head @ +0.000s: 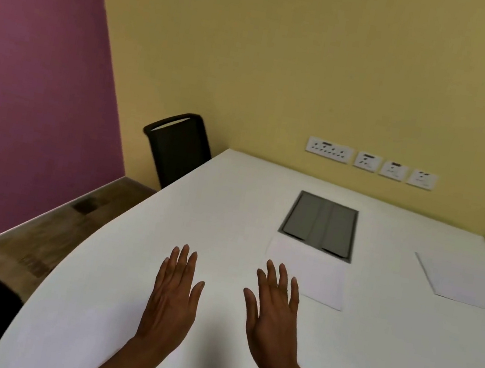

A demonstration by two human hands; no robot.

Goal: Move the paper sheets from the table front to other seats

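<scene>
left hand [172, 297], right hand [273, 311] spread flat, nothing gripped, maybe resting on desk [232, 198]; paper sheet [312, 276] seen just beyond.

Soft, even indoor light fills the room, and the white table [365, 365] is so bright that the paper sheets [315, 276] barely stand out from it; a faint grey shadow lies on it between the wrists of the left hand [172, 297] and right hand [272, 314]. The frame is slightly soft throughout, most at the right edge, and the wide lens curves the table's rim and tilts the wall corner [111, 65].
</scene>
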